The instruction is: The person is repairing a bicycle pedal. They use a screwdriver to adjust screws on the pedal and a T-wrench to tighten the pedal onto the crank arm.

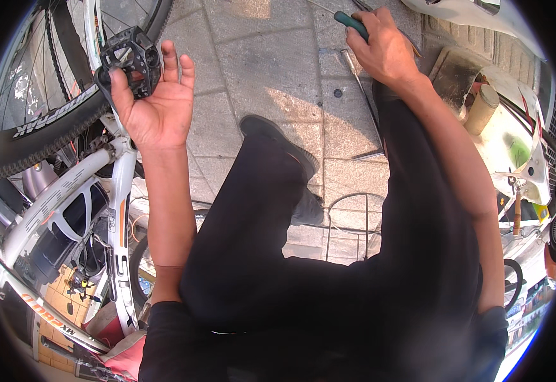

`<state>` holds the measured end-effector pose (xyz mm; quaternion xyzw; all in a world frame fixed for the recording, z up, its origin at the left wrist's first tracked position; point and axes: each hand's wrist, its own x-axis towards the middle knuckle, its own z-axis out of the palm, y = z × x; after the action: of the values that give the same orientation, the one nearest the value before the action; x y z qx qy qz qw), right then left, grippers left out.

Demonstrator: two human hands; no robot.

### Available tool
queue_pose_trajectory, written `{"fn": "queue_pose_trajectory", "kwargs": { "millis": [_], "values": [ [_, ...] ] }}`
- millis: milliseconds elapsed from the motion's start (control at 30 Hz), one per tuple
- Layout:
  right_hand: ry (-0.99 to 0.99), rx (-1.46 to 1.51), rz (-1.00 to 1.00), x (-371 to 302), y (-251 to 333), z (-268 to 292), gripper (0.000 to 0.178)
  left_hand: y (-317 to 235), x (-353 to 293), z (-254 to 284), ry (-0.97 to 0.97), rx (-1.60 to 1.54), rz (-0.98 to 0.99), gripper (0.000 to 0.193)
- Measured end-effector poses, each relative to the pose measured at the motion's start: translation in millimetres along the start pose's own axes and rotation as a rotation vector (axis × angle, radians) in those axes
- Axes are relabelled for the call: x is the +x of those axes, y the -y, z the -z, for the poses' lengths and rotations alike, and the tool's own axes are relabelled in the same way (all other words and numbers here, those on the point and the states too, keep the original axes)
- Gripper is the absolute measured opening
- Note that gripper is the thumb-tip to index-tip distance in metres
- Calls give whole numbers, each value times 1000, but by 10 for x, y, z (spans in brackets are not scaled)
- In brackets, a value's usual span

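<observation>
My left hand (158, 105) is at the black bicycle pedal (139, 54) on the left. Its thumb lies across the near side and the other fingers nearest the pedal pass behind it, while two fingers stick up free. Past my right knee, my right hand (386, 51) is closed round a green-handled screwdriver (350, 25), whose thin shaft points up and away to the left. Beside that hand, a long thin metal tool (362, 89) lies on the paving.
A white bicycle (122, 210) fills the left side, its knobbly black tyre (42, 137) close to my left hand. Grey paving slabs (265, 63) lie ahead, with my dark shoe (271, 134) on them. At right stand a beige cylindrical container (483, 108) and a stained white panel (504, 149).
</observation>
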<state>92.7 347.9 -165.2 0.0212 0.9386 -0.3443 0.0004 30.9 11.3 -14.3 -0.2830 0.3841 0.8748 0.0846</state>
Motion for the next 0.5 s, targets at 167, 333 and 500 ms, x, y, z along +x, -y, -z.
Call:
{"fn": "queue_pose_trajectory", "kwargs": {
  "millis": [167, 333, 500],
  "values": [
    [-31, -184, 111, -101, -394, -204, 32, 6, -25, -1, -18, -25, -12, 37],
    [-10, -321, 199, -128, -368, -175, 32, 37, -30, 9, -48, -30, -13, 24],
    [83, -136, 395, -224, -101, -206, 19, 20, -58, 18, -35, -53, -37, 29]
  ]
}}
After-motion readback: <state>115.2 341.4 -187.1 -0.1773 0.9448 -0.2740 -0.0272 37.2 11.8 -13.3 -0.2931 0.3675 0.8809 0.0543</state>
